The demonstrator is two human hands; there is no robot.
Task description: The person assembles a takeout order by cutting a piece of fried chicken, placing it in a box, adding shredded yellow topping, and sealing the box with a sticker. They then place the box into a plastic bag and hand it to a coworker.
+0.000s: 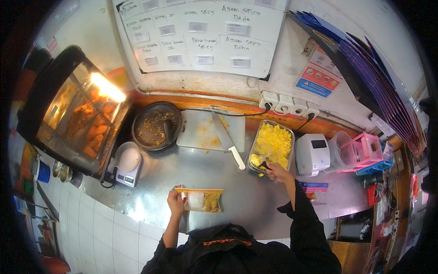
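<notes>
My left hand (177, 202) grips the left end of a yellow-edged paper food box (199, 190) at the table's near edge. Inside the box lie a white block (196, 200), which looks like rice, and some yellow-green food (211, 202). My right hand (279, 173) is closed round the dark handle of a spoon (267, 165). The spoon dips into the near end of a clear container (253, 141) heaped with yellow scrambled egg (273, 140). A lump of egg sits at the spoon's head, which is partly hidden.
A knife (223, 133) lies across a stained white cutting board (189, 132), its handle towards me. Left of it stand a stone mortar (153, 132), a scale (127, 166) and a lit food warmer (73, 114). A white printer (311, 154) and pink basket (366, 150) are at right.
</notes>
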